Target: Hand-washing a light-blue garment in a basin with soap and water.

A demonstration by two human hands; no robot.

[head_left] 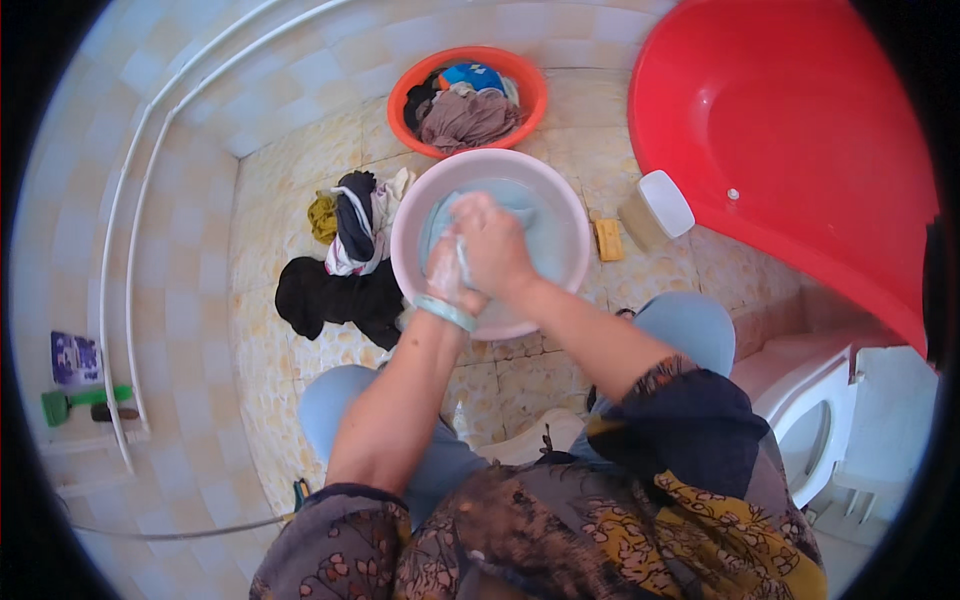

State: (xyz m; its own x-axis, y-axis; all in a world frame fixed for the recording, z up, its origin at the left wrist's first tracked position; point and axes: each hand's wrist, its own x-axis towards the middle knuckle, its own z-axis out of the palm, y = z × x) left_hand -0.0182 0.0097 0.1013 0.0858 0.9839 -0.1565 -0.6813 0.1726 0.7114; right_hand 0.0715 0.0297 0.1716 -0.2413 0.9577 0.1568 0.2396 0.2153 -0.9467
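Both hands are pressed together over a pink basin (pixel 405 235) of cloudy water. My left hand (pixel 447 272) is closed, has whitish suds on it and wears a pale green bangle at the wrist. Across it lies my right hand (pixel 492 248), also closed and slightly blurred. A whitish strip shows between the palms; whether it is cloth or foam I cannot tell. Light blue cloth (pixel 517 210) lies in the water just beyond the fingers.
Behind stands an orange basin (pixel 541 95) of clothes. Dark clothes (pixel 345 300) lie piled on the tiles to the left. At right are a yellow soap bar (pixel 608 240), a white-lidded container (pixel 667 204), a large red tub (pixel 790 130) and a white toilet seat (pixel 835 420).
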